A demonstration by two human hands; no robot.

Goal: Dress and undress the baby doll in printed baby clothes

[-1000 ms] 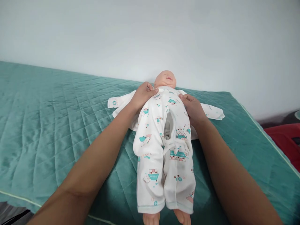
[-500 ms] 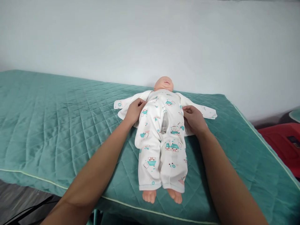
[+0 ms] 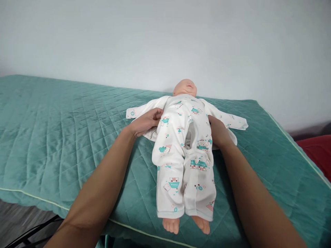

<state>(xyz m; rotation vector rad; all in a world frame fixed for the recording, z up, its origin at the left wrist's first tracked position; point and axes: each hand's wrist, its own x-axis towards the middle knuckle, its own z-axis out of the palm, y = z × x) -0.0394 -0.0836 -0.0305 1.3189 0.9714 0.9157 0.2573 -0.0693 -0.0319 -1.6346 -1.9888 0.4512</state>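
A baby doll (image 3: 185,87) lies on its back, feet toward me. It has a white long-sleeved baby shirt (image 3: 236,122) with its arms spread out, and printed white baby pants (image 3: 172,151) pulled high over the chest, with an opening at the crotch. My left hand (image 3: 147,122) is at the side of the pants on the left, fingers bent and closed against the fabric edge. At the opposite side is my right hand (image 3: 219,131); its fingertips are hidden behind the pants and the doll's body. Both bare feet stick out of the pant legs.
A green quilted cover (image 3: 77,137) with pale piping lies under the doll. A white wall (image 3: 129,41) rises behind the doll's head. Something red (image 3: 317,151) stands beyond the right edge, and dark floor (image 3: 15,220) shows at the lower left.
My right hand has slid further in behind the pants' side, hiding its fingers. The left hand has turned flatter against its side. The view has shifted slightly.
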